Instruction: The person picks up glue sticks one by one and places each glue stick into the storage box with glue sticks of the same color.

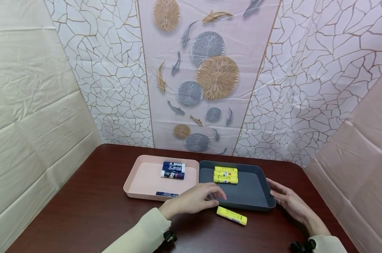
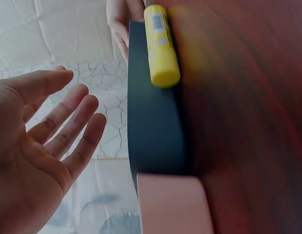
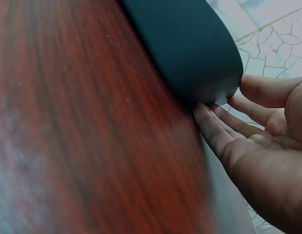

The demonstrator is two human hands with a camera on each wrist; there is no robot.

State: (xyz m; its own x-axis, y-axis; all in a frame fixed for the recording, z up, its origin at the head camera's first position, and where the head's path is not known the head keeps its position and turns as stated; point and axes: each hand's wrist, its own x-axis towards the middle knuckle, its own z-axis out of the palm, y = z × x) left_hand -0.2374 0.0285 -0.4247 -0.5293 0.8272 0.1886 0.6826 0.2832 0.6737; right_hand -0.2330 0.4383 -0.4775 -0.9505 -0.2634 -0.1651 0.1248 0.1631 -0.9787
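My left hand (image 1: 194, 199) hovers with loosely bent fingers over the near edge of the dark grey tray (image 1: 251, 189), holding nothing. Just to its right, a yellow glue stick (image 1: 232, 215) lies on the table in front of that tray; the left wrist view shows this glue stick (image 2: 161, 46) apart from the hand. Against the tray's right end, my right hand (image 1: 289, 202) rests its fingers on the outer wall. In the right wrist view, its thumb (image 3: 268, 90) is at the rim. Three yellow glue sticks (image 1: 225, 174) lie side by side inside the grey tray.
A pink tray (image 1: 140, 182) adjoins the grey one on the left. Inside it, three dark blue glue sticks (image 1: 173, 170) lie together, and another blue stick (image 1: 166, 194) is partly hidden by its near wall. A patterned curtain (image 1: 197, 88) hangs behind the brown table (image 1: 83, 203).
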